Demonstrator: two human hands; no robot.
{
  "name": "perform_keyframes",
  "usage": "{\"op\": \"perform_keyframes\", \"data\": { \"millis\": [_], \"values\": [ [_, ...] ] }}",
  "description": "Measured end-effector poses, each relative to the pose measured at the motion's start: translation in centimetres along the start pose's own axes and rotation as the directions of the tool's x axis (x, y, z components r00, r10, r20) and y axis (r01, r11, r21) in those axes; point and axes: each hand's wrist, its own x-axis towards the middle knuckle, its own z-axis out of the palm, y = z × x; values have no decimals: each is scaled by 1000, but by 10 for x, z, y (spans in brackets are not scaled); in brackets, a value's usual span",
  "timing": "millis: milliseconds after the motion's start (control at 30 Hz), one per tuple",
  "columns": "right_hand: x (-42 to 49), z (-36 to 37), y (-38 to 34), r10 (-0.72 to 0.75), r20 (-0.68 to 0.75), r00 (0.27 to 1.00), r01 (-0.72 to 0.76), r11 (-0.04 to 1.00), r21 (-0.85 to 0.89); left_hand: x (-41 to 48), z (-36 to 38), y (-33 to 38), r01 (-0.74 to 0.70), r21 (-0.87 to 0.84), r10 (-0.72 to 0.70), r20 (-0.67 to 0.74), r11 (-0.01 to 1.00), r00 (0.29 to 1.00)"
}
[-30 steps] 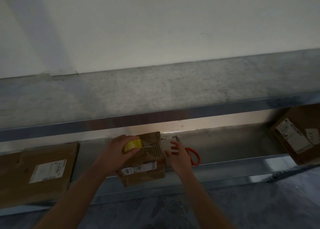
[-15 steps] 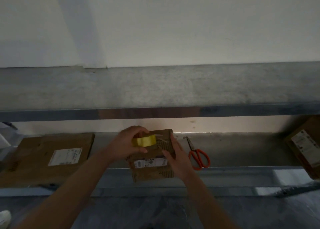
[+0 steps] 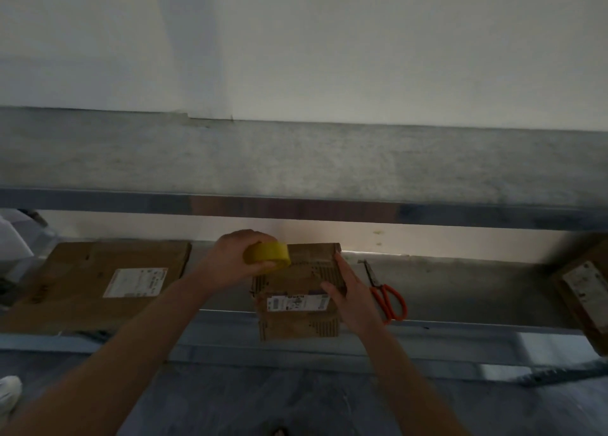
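Shelf [image 3: 460, 287]: box [image 3: 297, 284] between both hands [image 3: 235, 259] [image 3: 352, 295]

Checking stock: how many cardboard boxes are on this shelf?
3. The flat box lies at left, the middle box at centre, the third box cut off at the right edge; more may be hidden.

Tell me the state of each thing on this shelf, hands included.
Small box: closed, right hand flat against its side.
Tape roll: gripped by left hand, at the box's top.
Scissors: lying untouched, blades together.
Flat box: lying label up, untouched.
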Motion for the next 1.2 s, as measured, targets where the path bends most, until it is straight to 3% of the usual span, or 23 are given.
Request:
{"op": "perform_keyframes", "data": {
  "millis": [167, 267, 333, 467, 700, 767, 900, 1200],
  "values": [
    [-2, -1, -5, 14, 31, 999, -15, 1000, 13, -8, -3, -8, -43, 187, 31, 64, 982, 997],
    [-2, -3, -6, 11, 35, 999, -12, 1000, 26, -3, -14, -12, -341, 452, 338, 91, 824, 937],
    [-3, -3, -7, 13, 33, 999, -14, 1000, 22, -1, -19, -21, -406, 470, 403, 113, 783, 908],
    [-3, -2, -8, 16, 46, 999, -17, 999, 39, -11, -12, -37, -76, 222, 64, 56, 972, 996],
    [0, 2, -6, 27, 47, 999, -30, 997, 68, -22, -14, -48, 206, -124, -208, -5, 971, 978],
    [-1, 3, -7, 33, 39, 999, -36, 996, 81, -25, -16, -56, 250, -118, -252, -1, 961, 968],
    [0, 2, -7, 41, 38, 998, -45, 995, 88, -31, -12, -76, 207, 144, -213, 27, 968, 977],
    [0, 1, -6, 48, 43, 998, -52, 992, 113, -36, 24, -112, 381, 40, -383, 147, 924, 912]
  ]
}}
